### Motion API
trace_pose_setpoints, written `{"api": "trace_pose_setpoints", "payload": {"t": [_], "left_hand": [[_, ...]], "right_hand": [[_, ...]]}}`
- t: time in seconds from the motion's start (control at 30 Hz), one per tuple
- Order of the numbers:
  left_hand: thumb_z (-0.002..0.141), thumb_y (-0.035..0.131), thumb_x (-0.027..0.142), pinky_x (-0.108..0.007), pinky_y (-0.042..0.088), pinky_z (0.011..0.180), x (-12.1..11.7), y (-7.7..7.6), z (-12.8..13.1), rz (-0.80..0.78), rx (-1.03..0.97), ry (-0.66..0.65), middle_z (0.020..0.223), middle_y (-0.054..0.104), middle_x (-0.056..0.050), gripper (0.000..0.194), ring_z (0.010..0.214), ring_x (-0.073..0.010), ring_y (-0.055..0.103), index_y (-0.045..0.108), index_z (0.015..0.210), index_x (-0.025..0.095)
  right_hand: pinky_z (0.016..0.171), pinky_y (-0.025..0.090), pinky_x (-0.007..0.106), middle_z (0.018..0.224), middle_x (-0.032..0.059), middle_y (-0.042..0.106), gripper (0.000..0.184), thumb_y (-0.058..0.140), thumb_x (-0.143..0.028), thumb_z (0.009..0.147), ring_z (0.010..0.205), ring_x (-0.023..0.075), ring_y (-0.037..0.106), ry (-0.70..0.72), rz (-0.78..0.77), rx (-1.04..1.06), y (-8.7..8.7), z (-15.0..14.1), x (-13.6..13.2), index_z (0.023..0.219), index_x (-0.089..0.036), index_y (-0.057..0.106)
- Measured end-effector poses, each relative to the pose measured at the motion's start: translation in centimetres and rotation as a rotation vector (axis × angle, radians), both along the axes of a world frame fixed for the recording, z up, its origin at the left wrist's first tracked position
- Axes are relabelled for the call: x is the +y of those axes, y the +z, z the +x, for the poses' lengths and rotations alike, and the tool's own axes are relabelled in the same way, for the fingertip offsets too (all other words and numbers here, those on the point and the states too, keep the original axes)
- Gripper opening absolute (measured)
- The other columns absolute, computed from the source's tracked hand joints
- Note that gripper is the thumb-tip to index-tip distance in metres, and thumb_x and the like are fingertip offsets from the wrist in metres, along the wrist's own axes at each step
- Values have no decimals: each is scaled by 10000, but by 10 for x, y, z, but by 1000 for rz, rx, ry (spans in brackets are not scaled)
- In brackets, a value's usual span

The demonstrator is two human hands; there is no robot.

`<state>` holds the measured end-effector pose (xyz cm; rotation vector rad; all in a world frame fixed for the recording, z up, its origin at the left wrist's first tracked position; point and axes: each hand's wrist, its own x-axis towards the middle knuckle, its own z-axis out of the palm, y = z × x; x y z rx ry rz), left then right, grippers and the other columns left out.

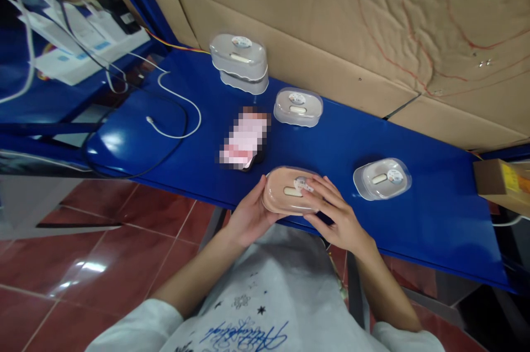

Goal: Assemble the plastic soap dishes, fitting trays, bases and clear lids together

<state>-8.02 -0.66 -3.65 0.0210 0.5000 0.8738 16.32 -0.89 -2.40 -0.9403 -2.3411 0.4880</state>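
Note:
A pink oval container [278, 185] with a clear lid, a white oblong piece and a round sticker on top is held at the table's front edge. My left hand [253, 215] grips it from the left and below, its thumb along the side. My right hand [334, 213] lies over its right end, with fingers across the lid and partly over the sticker. Beyond it, a similar pale container [298, 110] stands on the blue table. Another pale container [383, 180] sits to the right of my right hand. The underside of the pink container is hidden.
Two pale containers [239, 62] are stacked at the back by the cardboard wall [290, 15]. A phone [245, 139] with a blurred screen lies left of centre. Cables [182, 99] and a white power strip [95, 51] occupy the left. A cardboard box [494, 181] stands far right.

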Motion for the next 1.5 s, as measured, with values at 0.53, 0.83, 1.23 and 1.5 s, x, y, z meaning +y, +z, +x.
{"api": "trace_pose_setpoints", "payload": {"t": [0.53, 0.83, 1.23, 1.5], "left_hand": [[1041, 644, 568, -375, 562, 1076, -1, 3, 0, 114, 133, 73, 1500, 712, -80, 589, 1361, -268, 676, 595, 1556, 287], [774, 967, 431, -446, 494, 1175, -11, -8, 4, 314, 307, 178, 1466, 706, -102, 875, 1396, -341, 638, 576, 1549, 320], [731, 921, 202, -499, 467, 1205, -41, -2, 2, 809, 525, 167, 1551, 625, -151, 879, 1424, -382, 608, 561, 1525, 312], [752, 917, 270, -411, 549, 1067, -33, -4, 0, 744, 537, 146, 1417, 687, -114, 791, 1264, -314, 680, 583, 1468, 308]], "right_hand": [[1308, 452, 607, 1743, 59, 448, 823, 732, -236, 1019, 1643, 307, 392, -71, 200, -174, -10, -2, -11, 1719, -331, 310], [1308, 455, 600, 1752, 34, 435, 806, 650, -88, 1024, 1656, 292, 366, -105, 219, -126, -16, -6, -20, 1712, -354, 324], [1135, 583, 640, 1666, 193, 476, 1025, 498, -886, 927, 1492, 398, 571, -303, -424, 570, -19, -12, -24, 1740, -350, 176], [942, 674, 461, 1399, 178, 632, 985, 379, -902, 956, 1174, 308, 748, -358, -251, 457, -36, -25, -26, 1698, -276, 218]]}}
